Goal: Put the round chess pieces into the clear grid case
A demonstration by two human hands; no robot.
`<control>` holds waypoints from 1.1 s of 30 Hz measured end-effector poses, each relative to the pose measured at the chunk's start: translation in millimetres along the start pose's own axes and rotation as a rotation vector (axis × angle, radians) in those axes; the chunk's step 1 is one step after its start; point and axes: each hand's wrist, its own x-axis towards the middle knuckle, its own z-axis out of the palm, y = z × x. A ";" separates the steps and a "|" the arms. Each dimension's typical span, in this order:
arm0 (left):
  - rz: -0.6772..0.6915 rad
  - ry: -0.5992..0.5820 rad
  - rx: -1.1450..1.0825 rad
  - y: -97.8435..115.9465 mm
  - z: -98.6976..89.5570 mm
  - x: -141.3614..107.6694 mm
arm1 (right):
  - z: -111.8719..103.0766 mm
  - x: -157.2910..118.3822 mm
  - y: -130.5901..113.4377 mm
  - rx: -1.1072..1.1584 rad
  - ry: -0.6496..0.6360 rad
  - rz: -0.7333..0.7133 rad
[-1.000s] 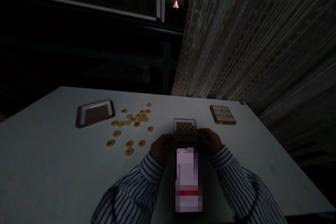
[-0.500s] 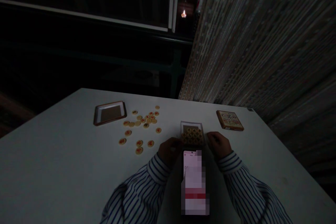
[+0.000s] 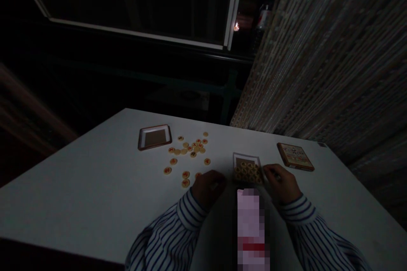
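A small shallow box (image 3: 237, 156) with a light rim stands on the table in front of me. Several round xiangqi pieces (image 3: 249, 171) with dark characters fill its nearer part. To the left of this box is my left hand (image 3: 208, 186), apart from it, with its fingers curled; whatever may be inside them is hidden. My right hand (image 3: 282, 183) is closed too, its fingertips at the box's right edge, and its contents cannot be made out. More pieces, mostly red-marked (image 3: 185, 174), lie scattered left of the box. One of them (image 3: 198, 175) is right beside my left hand.
A lit phone (image 3: 251, 220), partly blurred out, lies between my forearms. An open tray-like lid (image 3: 154, 126) rests at the table's far left. A printed closed box (image 3: 295, 156) sits at the right. A string curtain (image 3: 286, 72) hangs behind the table's right side.
My left hand has drawn away leftward from the box of pieces. My right hand has come closer to its right edge. The whole view has shifted, so things appear farther right.
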 end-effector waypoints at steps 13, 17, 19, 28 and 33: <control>-0.242 0.343 0.032 -43.8 -88.4 -16.7 | 11.5 39.0 -41.5 -0.119 -0.228 -0.226; -0.312 0.442 0.040 -55.0 -109.8 -19.5 | 20.1 51.8 -56.4 -0.159 -0.273 -0.277; -0.317 0.493 0.067 -58.7 -118.9 -16.5 | 24.2 59.4 -64.4 -0.172 -0.293 -0.300; -0.298 0.422 0.181 -77.4 -133.5 28.5 | 51.0 102.6 -93.6 -0.196 -0.361 -0.308; -0.299 0.372 0.220 -91.4 -113.3 58.2 | 76.2 133.5 -94.9 -0.197 -0.410 -0.269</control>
